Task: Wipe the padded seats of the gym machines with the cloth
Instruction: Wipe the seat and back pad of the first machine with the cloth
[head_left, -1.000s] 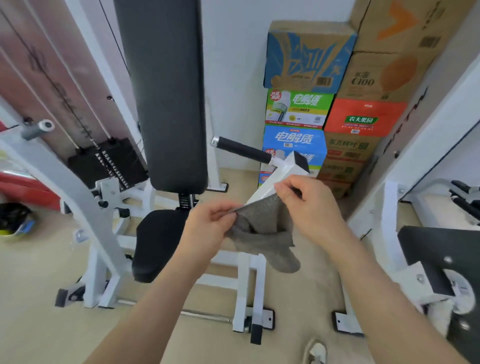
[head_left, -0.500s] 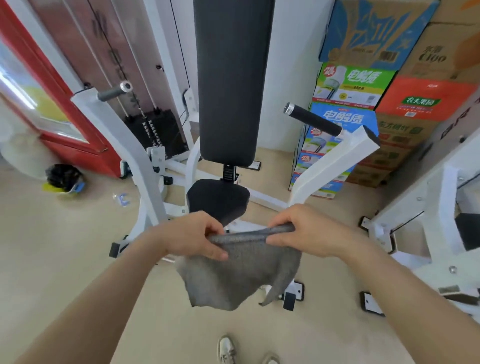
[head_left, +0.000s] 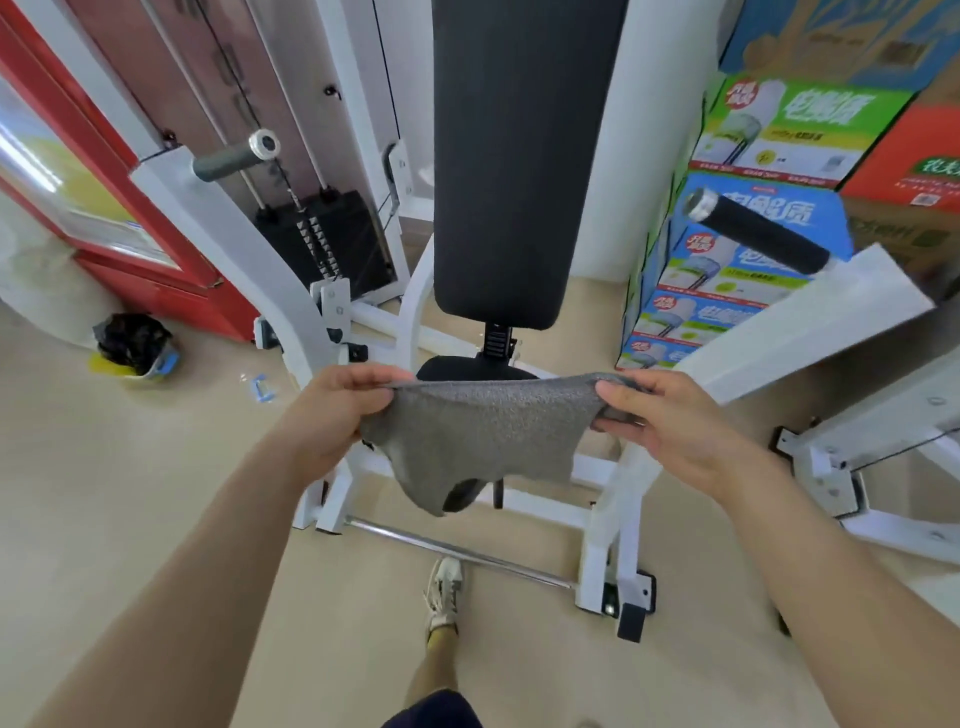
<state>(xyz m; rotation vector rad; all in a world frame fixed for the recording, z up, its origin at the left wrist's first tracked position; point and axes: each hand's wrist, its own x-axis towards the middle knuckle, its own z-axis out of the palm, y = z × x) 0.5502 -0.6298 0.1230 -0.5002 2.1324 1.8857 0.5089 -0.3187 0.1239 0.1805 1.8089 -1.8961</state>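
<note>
A grey cloth (head_left: 478, 436) hangs stretched between my two hands, in front of a white gym machine. My left hand (head_left: 337, 410) pinches its left top corner and my right hand (head_left: 670, 421) pinches its right top corner. Behind the cloth sits the machine's black padded seat (head_left: 467, 369), mostly hidden; only its back edge and a bit under the cloth show. A tall black back pad (head_left: 519, 156) stands upright above the seat.
Two handles stick out from the white arms, a grey handle (head_left: 234, 156) on the left and a black handle (head_left: 758, 234) on the right. A weight stack (head_left: 332, 239) stands behind. Stacked cartons (head_left: 753, 208) fill the right; another machine's frame (head_left: 883, 441) stands there. A small bin (head_left: 135, 345) sits left.
My hands moved apart and spread the cloth wider. The view has come closer to the machine, which now faces me squarely, and the cloth covers most of the seat.
</note>
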